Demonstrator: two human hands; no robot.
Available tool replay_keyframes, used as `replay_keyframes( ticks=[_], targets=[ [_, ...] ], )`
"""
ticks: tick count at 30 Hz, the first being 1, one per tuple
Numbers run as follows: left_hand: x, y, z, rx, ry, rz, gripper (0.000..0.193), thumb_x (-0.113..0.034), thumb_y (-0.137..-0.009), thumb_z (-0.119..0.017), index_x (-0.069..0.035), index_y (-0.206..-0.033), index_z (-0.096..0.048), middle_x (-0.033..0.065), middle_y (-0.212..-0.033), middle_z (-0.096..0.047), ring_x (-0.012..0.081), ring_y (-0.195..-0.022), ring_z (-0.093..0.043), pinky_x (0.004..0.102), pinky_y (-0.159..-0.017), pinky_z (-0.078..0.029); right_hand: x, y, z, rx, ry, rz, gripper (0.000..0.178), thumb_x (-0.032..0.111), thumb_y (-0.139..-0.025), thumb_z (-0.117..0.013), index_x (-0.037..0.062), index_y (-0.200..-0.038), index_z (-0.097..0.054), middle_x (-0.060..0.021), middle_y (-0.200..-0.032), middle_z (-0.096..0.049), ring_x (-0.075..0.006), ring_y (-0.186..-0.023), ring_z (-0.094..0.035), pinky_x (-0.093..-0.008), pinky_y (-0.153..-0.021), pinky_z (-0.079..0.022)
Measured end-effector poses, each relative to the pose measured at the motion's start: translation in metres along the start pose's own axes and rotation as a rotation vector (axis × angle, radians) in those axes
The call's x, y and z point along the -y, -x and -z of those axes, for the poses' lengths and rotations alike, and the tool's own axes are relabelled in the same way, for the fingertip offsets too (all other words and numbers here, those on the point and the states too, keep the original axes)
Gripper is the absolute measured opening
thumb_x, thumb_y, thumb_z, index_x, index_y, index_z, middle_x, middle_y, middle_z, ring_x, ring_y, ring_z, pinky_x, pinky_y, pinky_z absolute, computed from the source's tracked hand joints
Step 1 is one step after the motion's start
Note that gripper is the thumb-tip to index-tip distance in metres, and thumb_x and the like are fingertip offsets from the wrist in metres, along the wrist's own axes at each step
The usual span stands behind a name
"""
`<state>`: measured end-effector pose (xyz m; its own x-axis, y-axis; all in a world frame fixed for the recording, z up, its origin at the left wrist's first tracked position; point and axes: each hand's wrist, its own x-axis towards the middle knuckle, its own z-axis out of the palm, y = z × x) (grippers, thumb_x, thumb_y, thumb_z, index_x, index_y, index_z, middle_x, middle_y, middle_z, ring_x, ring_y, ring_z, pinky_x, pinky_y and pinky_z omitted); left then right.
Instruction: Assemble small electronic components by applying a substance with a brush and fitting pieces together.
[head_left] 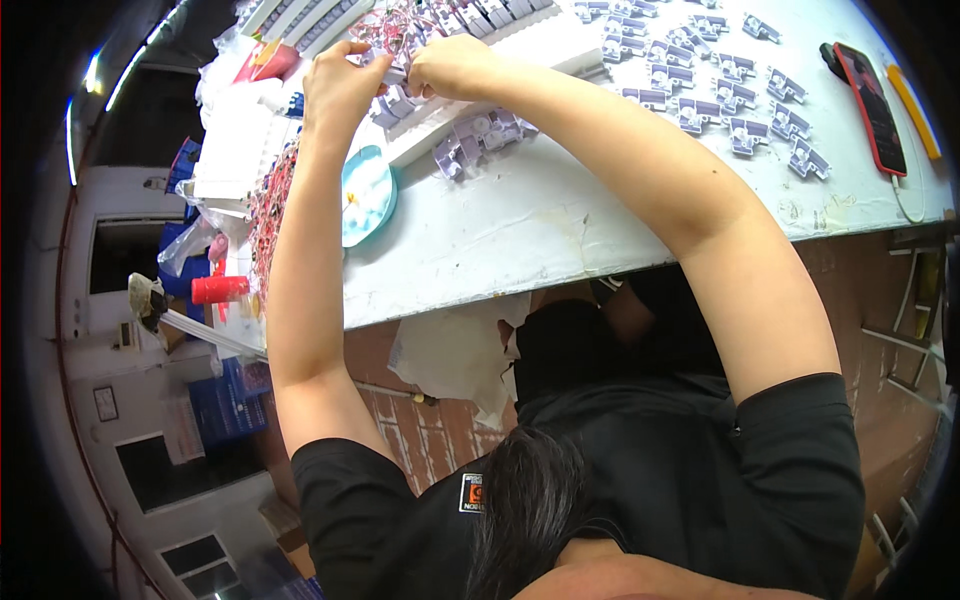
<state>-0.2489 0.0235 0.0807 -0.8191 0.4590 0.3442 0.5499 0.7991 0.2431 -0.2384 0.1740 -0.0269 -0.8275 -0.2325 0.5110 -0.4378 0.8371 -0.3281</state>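
My left hand (338, 88) and my right hand (452, 68) meet at the far side of the white table. Thumb and forefinger of the left pinch toward a small pale lilac plastic part (396, 76) between the hands. The right hand's fingers are curled close beside it; what they hold is hidden. Just beyond lie thin red and white wires (392, 32). Under and beside my hands runs a long white rack (430, 140) with lilac parts set in a row. Several loose lilac plastic housings (480, 140) lie against the rack's near side.
Many similar housings (690, 75) are spread over the table's far right. A red-edged phone (868, 110) with a cable lies at the right. A teal-rimmed dish (368, 195) sits inside my left forearm. Bundled red wires (272, 215) and a red cylinder (218, 290) are at the left.
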Motion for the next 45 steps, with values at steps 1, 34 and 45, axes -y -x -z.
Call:
replay_keyframes(
  ticks=[1,34,45],
  targets=[
    [0.0,-0.001,-0.002,0.0,0.003,-0.005,0.045,-0.029,-0.083,-0.077,0.001,-0.116,-0.069,0.0101,-0.078,-0.075,0.0135,-0.07,-0.074,0.0222,-0.065,-0.055,-0.003,-0.003,0.001,-0.003,0.069,0.024,0.021,0.02,-0.077,-0.073,0.0243,-0.096,-0.079,-0.0048,-0.091,-0.075,-0.0239,-0.09,-0.072,-0.0375,-0.077,-0.056],
    [0.005,0.006,-0.025,0.21,0.098,0.243,0.034,-0.022,-0.081,-0.079,0.003,-0.101,-0.069,0.0128,-0.083,-0.074,0.019,-0.064,-0.074,0.0227,-0.06,-0.055,0.052,-0.035,0.052,0.191,0.478,-0.365,0.016,0.021,-0.08,-0.066,0.0088,-0.083,-0.077,-0.0116,-0.082,-0.074,-0.028,-0.079,-0.072,-0.0402,-0.07,-0.057],
    [-0.001,0.01,-0.03,0.187,0.122,0.176,0.038,-0.019,-0.08,-0.079,0.006,-0.105,-0.067,0.014,-0.083,-0.074,0.0202,-0.067,-0.075,0.0237,-0.058,-0.056,0.012,-0.032,0.028,0.017,-0.282,-0.553,0.013,0.015,-0.081,-0.07,0.0051,-0.075,-0.077,-0.0079,-0.068,-0.073,-0.02,-0.067,-0.073,-0.0347,-0.066,-0.057]
  ],
)
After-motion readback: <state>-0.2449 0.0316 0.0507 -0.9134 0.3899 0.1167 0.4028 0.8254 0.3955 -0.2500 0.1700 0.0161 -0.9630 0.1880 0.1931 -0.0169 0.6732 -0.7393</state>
